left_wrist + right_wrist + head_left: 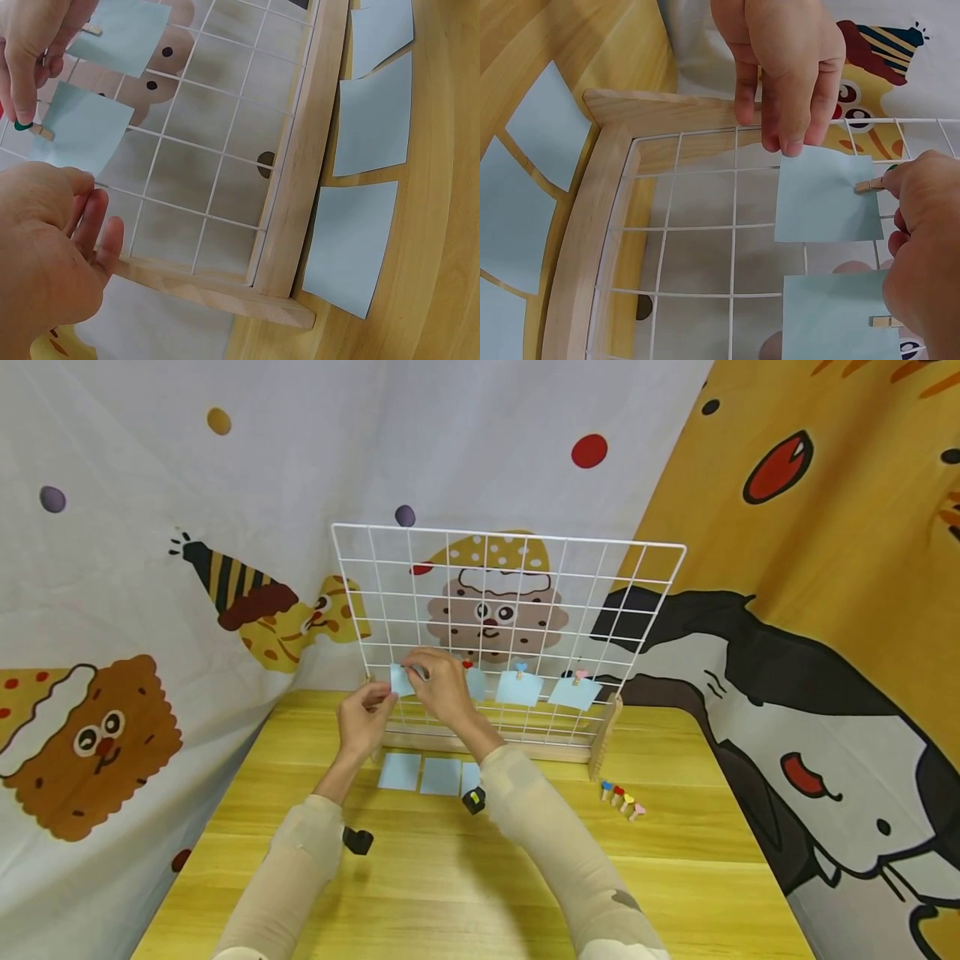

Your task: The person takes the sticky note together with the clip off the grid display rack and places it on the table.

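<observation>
A light blue square paper (817, 202) lies against the white wire grid (517, 552), near its left side. My left hand (362, 720) pinches the paper's edge between thumb and fingers. At the paper's top edge, my right hand (444, 687) pinches a small wooden clothespin (41, 132) with a green tip, whose jaws are over the paper. To the right, three more blue papers (519, 688) hang in a row on the grid, with red, blue and pink clothespins showing at their tops.
The grid stands upright in a wooden base (555, 750) on a wood-grain table (420, 893). Three loose blue papers (400, 772) lie in front of the base. Several small clothespins (627, 802) with coloured tips lie at right. A printed cloth (285, 452) hangs behind.
</observation>
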The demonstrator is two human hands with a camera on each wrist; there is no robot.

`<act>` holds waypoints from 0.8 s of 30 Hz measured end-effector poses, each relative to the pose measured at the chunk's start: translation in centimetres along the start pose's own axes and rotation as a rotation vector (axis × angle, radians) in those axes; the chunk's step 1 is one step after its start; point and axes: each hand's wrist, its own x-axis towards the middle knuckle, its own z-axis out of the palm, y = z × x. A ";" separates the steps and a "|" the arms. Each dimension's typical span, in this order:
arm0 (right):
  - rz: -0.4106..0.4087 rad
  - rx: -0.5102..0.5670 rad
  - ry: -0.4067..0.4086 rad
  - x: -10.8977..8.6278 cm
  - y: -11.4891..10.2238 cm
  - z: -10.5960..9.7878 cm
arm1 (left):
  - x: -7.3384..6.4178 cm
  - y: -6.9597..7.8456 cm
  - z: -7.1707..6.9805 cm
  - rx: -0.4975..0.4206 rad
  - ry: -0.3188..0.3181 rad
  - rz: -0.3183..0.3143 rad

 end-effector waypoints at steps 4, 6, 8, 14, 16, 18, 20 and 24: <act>-0.007 -0.005 0.020 0.0 0.1 0.1 | 0.0 0.0 0.0 0.002 -0.003 -0.003; -0.010 -0.012 0.031 0.0 0.1 0.1 | 0.0 0.1 -0.1 0.002 -0.002 -0.005; -0.011 -0.015 0.040 0.1 0.2 0.2 | 0.0 0.0 -0.1 0.000 -0.001 -0.008; -0.004 -0.007 0.072 0.1 0.2 0.1 | 0.0 0.1 0.0 0.004 0.005 -0.013; 0.006 0.007 0.079 0.1 0.1 0.0 | 0.0 0.1 0.1 0.004 0.009 -0.014; 0.020 0.023 0.085 0.1 -0.1 -0.2 | 0.0 0.1 0.1 0.007 0.013 -0.015; 0.030 0.039 0.096 0.0 -0.1 -0.3 | -0.1 0.1 0.1 0.009 0.016 -0.018; 0.054 0.070 0.116 -0.1 -0.2 -0.5 | -0.2 -0.1 0.1 -0.001 0.019 -0.028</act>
